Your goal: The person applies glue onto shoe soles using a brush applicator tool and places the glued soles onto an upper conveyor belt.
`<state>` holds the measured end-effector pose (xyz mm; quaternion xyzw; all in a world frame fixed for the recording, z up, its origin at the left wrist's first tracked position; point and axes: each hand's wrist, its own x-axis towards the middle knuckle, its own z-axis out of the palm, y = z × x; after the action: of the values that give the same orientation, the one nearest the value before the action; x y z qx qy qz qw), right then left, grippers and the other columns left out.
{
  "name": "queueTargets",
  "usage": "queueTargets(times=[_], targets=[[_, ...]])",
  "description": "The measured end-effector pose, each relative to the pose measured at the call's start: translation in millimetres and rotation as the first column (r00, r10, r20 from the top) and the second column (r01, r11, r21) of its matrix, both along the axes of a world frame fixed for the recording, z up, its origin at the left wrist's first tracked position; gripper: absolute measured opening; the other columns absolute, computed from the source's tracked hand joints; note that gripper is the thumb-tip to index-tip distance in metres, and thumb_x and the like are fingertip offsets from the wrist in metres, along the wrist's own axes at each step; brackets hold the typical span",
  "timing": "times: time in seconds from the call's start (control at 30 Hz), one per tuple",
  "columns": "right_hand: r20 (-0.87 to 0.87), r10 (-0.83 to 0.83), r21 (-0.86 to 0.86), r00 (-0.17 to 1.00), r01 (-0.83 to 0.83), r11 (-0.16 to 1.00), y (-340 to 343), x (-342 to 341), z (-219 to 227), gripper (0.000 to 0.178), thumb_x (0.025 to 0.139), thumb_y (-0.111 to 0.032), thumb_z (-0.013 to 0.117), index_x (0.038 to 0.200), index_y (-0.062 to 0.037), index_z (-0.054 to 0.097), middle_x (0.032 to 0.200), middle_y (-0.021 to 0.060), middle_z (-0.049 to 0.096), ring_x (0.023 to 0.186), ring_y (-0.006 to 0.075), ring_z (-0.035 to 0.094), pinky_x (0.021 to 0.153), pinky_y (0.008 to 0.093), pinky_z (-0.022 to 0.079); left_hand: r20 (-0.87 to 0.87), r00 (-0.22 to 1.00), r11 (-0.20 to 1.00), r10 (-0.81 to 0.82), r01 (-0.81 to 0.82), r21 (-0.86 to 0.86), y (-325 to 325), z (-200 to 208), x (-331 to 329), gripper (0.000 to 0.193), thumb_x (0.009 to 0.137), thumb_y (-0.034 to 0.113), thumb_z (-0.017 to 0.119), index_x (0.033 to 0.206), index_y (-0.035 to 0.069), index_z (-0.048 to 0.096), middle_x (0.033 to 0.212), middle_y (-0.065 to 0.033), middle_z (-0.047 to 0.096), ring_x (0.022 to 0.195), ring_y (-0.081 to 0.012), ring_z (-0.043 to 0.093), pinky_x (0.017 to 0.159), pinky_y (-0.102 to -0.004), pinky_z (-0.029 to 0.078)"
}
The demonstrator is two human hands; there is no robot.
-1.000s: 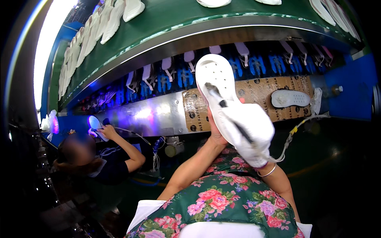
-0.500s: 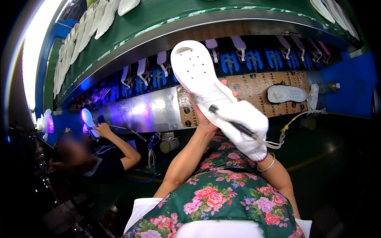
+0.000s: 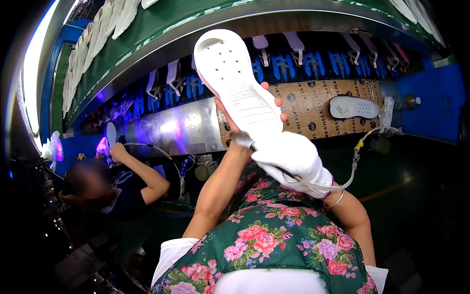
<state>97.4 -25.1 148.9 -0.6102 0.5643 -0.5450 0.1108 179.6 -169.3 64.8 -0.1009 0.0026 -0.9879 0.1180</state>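
Note:
A white shoe sole (image 3: 252,100) with small holes at its wide end tilts up in front of me, inner side showing. My bare left hand (image 3: 232,125) grips it from beneath, thumb along the left edge and fingertips past the right edge. In a white knitted glove, my right hand (image 3: 292,159) is closed round a brush (image 3: 243,140) with dark bristles, its handle mostly hidden. The bristles are blurred beside the sole's near end, by my left wrist; whether they touch the sole I cannot tell. A clear tube (image 3: 345,185) trails from the brush to the right.
Cardboard (image 3: 308,110) covers part of the metal ledge, with another white sole (image 3: 355,107) on it. Behind, lilac shoe parts (image 3: 295,43) hang above blue holders (image 3: 313,63). White soles line the green upper shelf (image 3: 196,19). At left a co-worker (image 3: 132,171) holds a sole.
The held sole has moved up and slightly left. My gloved hand with the brush has shifted down toward the sole's near end. The co-worker's hand and sole have moved slightly.

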Motion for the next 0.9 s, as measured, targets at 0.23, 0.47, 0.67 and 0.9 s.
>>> queueTargets(times=[0.23,0.47,0.67,0.9], targets=[[0.080,-0.025,0.028,0.996,0.023,0.999,1,-9,-2,0.022,0.073,-0.004,0.078,0.093,-0.0093,0.074,0.084,0.0087,0.070,0.073,0.0252,0.067,0.065,0.0334,0.054,0.237,0.971,0.993,0.036,-0.008,-0.116,-10,1,13,0.110,0.066,0.087,0.057,0.146,0.014,0.037,0.124,-0.0247,0.049,0.108,-0.0464,0.052,0.083,-0.0555,0.051],[0.206,-0.007,0.128,0.979,-0.020,0.992,3,-15,-5,0.021,0.073,-0.004,0.078,0.093,-0.0072,0.073,0.091,0.0096,0.072,0.076,0.0242,0.068,0.067,0.0338,0.054,0.123,0.992,0.968,-0.008,0.038,-0.247,-26,9,9,0.108,0.073,0.075,0.061,0.151,0.010,0.026,0.141,-0.0303,0.040,0.105,-0.0472,0.060,0.083,-0.0520,0.057],[0.321,0.147,0.114,0.936,-0.192,0.975,12,8,-2,0.019,0.075,-0.004,0.076,0.093,-0.0079,0.073,0.094,0.0094,0.073,0.079,0.0245,0.069,0.069,0.0332,0.054,0.037,0.997,0.926,-0.073,0.082,-0.370,-45,2,-4,0.105,0.068,0.075,0.066,0.146,0.010,0.039,0.126,-0.0313,0.050,0.090,-0.0409,0.061,0.066,-0.0408,0.055],[-0.077,0.007,0.070,0.997,-0.001,0.998,12,0,0,0.028,0.075,-0.003,0.074,0.102,-0.0096,0.072,0.099,0.0092,0.072,0.084,0.0264,0.069,0.073,0.0360,0.054,0.137,0.973,0.891,-0.183,0.224,-0.396,-42,17,2,0.104,0.070,0.077,0.066,0.142,0.006,0.042,0.119,-0.0260,0.053,0.085,-0.0344,0.060,0.053,-0.0292,0.048]])
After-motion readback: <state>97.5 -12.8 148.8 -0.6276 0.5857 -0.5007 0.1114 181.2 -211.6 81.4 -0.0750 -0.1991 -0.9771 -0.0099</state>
